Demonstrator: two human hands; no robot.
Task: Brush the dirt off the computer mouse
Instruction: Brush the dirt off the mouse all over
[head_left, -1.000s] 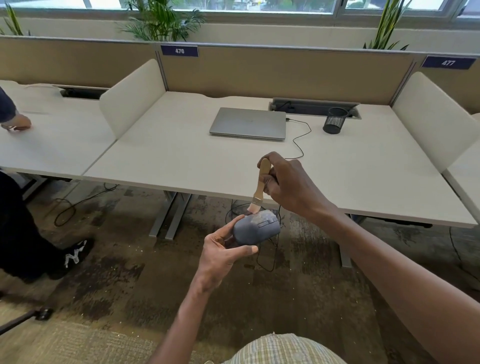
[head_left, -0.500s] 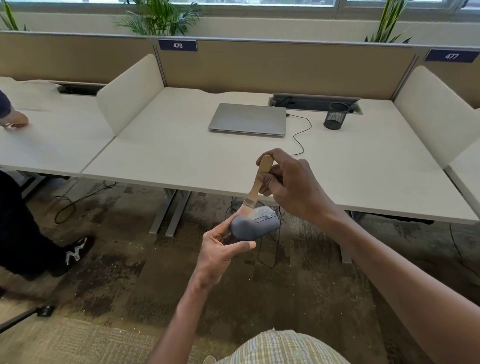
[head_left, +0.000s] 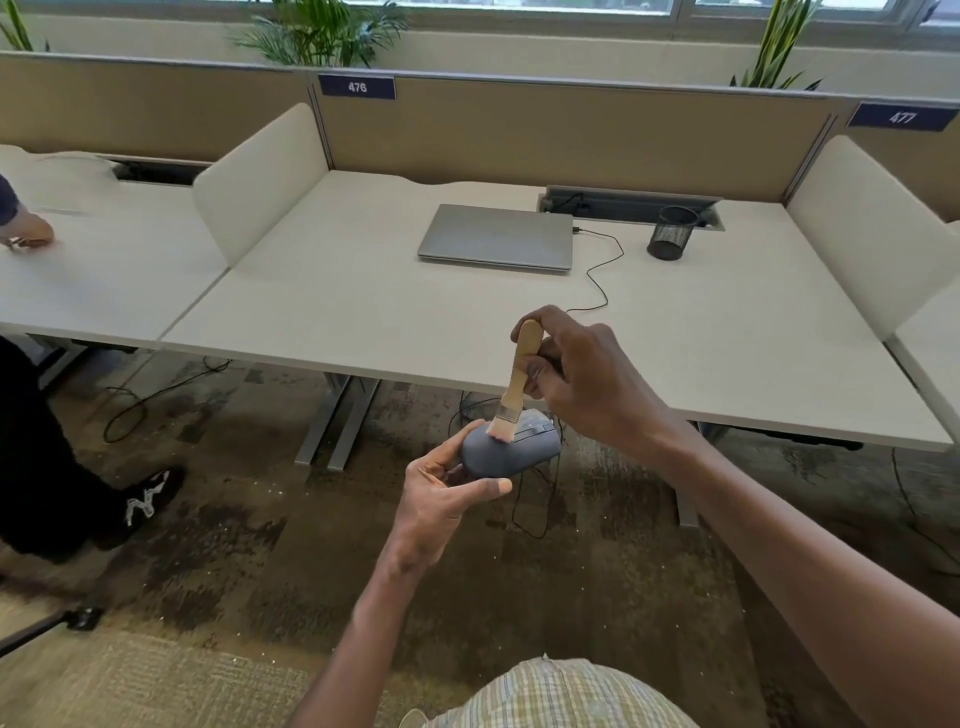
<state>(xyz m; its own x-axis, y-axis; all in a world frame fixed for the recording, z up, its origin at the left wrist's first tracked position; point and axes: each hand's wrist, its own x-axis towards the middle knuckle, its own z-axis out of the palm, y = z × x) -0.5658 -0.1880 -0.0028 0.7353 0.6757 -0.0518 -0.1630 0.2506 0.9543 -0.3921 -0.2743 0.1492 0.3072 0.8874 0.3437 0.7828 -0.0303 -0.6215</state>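
1. We are holding the mouse (head_left: 511, 451) in our left hand (head_left: 441, 501), thumb curling along its near side and fingers wrapping its far side, so the hand is closed around it.
2. The mouse is sitting in mid-air in front of the desk (head_left: 363, 312) edge, above the carpet (head_left: 234, 545), with its button end pointing toward 2 o'clock.
3. Our right hand (head_left: 587, 379) is pinching the wooden handle of the brush (head_left: 517, 379), fingers curling round it, at 1 o'clock from the mouse.
4. The brush is tilting slightly, handle up toward 12 o'clock, and its pale bristles are touching the rounded back of the mouse.
5. On the desk we are seeing a closed laptop (head_left: 496, 236) at 12 o'clock from the hands, with a cable (head_left: 602, 270) trailing from its right side.
6. A black mesh cup (head_left: 671, 232) is standing at 3 o'clock from the laptop, near it but apart.
7. At 9 o'clock, another person's hand (head_left: 28, 231) is resting on the neighbouring desk, and their shoe (head_left: 150, 499) is planted on the carpet.
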